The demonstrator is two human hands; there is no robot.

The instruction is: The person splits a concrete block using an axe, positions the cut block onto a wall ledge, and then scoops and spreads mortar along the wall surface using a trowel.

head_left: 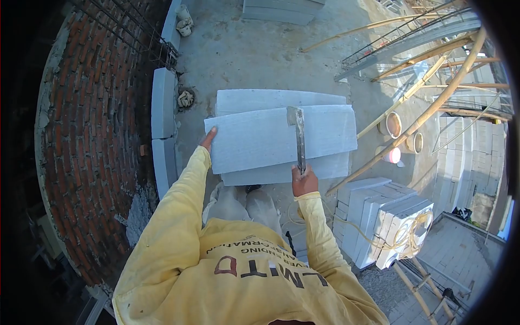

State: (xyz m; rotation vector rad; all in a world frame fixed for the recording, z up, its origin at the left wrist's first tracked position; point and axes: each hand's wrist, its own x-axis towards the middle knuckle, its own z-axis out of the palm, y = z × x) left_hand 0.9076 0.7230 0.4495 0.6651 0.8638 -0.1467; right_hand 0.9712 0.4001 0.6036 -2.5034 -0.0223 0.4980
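Note:
A long pale block [249, 138] lies slightly askew on top of other pale blocks [281, 96] in front of me. My left hand [210, 138] rests against its left end, the thumb side showing on the edge and the other fingers hidden. Closed around the handle of a hatchet-like tool [300, 138] is my right hand [304, 181], at the near side of the block. The tool's metal head lies over the block's far edge, right of its middle.
A brick wall [81, 135] and upright pale blocks [164, 103] stand at the left. To the right are stacked blocks [363, 211] with a coiled hose [411, 233], buckets [391, 124] and slanting bamboo poles [428, 119]. Another block pile [281, 11] is ahead.

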